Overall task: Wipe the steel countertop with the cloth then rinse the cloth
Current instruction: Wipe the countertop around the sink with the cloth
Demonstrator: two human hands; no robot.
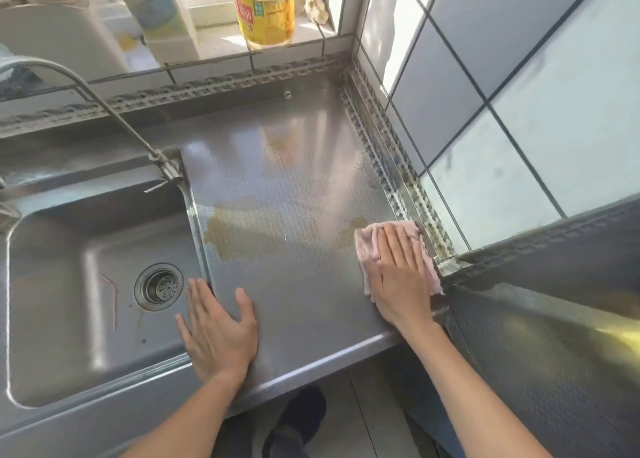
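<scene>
While the right hand (pixel 401 277) is pressing the pink cloth (pixel 367 249) flat at the desk's (pixel 294 166) four o'clock edge, fingers straight and together, yellowish smears (pixel 221 235) are remaining toward nine o'clock; wiping looks early, rinsing undone. The left hand (pixel 218 333) is resting flat, fingers spread.

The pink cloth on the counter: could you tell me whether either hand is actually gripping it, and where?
Neither grips it. The right hand presses flat on the pink cloth's middle, fingers straight. The left hand lies flat on the steel countertop, holding nothing.
</scene>
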